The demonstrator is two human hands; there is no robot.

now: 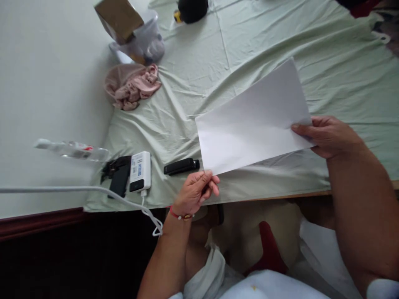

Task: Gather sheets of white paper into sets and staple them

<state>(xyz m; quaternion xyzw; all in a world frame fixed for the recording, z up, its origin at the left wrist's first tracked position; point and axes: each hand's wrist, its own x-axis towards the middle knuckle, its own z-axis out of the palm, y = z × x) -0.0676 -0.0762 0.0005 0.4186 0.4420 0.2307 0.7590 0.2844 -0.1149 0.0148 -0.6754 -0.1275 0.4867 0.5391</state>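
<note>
A white sheet of paper (pixel 252 122) is held up above the cloth-covered table, slanting upward to the right. My left hand (pixel 199 187) pinches its lower left corner between thumb and fingers. At the right edge, my right hand (pixel 328 135) grips the sheet with the thumb on top and the fingers underneath. Whether it is one sheet or a few together, I cannot tell. A black stapler-like object (pixel 181 166) lies on the cloth just left of the paper, close to my left hand but apart from it.
Left of the black object lie a white power bank (pixel 140 171) with a cable and a dark phone-like slab (pixel 120 180). A clear plastic bottle (pixel 77 150) lies by the wall. Farther back are pink cloth (pixel 132 85), a cardboard box (pixel 118 18) and a dark rounded object (pixel 193 9).
</note>
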